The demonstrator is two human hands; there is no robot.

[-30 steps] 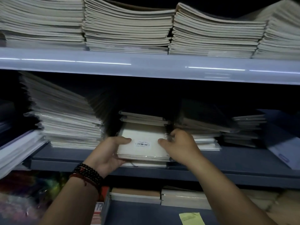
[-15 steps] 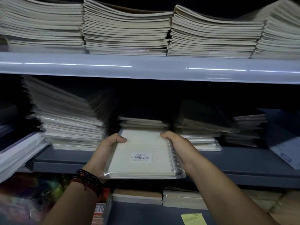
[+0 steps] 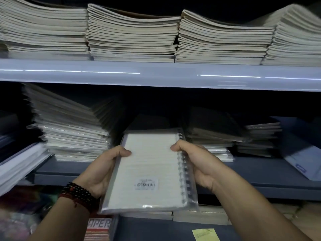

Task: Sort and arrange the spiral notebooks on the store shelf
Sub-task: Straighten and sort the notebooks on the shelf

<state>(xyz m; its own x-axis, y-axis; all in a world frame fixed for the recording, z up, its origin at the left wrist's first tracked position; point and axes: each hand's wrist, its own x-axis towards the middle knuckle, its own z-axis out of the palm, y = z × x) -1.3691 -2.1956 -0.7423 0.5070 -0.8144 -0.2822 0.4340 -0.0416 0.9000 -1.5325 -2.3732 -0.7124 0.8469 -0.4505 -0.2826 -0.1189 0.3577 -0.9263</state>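
Note:
A white spiral notebook in clear plastic wrap, with a barcode sticker near its lower edge and the coil along its right side, is held in front of the middle shelf. My left hand grips its left edge, thumb on the cover. My right hand grips the coil side, thumb on top. Behind it a low pile of similar notebooks sits in shadow on the shelf.
A tall slanted stack stands to the left and darker stacks to the right. The upper shelf carries several thick piles. Below lie more notebooks and a yellow sticky note.
Both hands have drawn the notebook out of the middle shelf toward me, so it now hangs in front of the shelf edge, larger and lower in view.

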